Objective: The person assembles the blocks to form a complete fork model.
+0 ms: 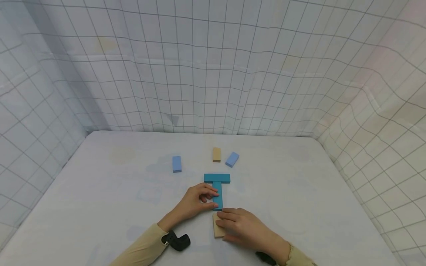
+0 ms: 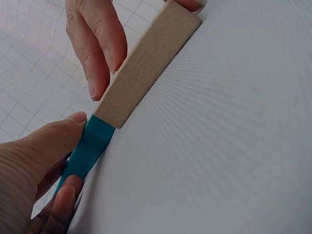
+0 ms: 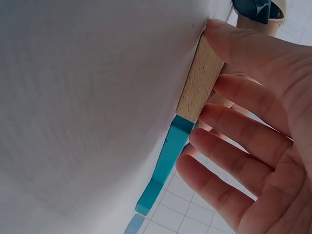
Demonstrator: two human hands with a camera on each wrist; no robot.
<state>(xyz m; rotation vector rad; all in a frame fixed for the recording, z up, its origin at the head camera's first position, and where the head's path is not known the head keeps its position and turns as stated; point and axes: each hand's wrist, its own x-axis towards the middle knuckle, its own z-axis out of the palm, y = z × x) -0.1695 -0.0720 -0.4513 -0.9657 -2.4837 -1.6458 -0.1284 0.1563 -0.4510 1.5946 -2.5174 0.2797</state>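
The left hand (image 1: 196, 199) has its thumb and fingers on the teal block stem (image 1: 217, 197) and holds it. The far end of the stem meets a teal block crossbar (image 1: 217, 178), so the two make a T. The right hand (image 1: 244, 227) holds a flat, light wooden block (image 1: 217, 227), with its thumb at the near end and its fingers by the far part. The wooden block is in line with the stem and right by its near end; I can't tell if they touch.

Past the T are a blue block (image 1: 177, 164) on the left, a tan block (image 1: 216, 155) and a tilted blue block (image 1: 232, 159). They sit well in from the far edge of the white table (image 1: 293, 192). Wide bits of table stretch from the hands to both side edges.
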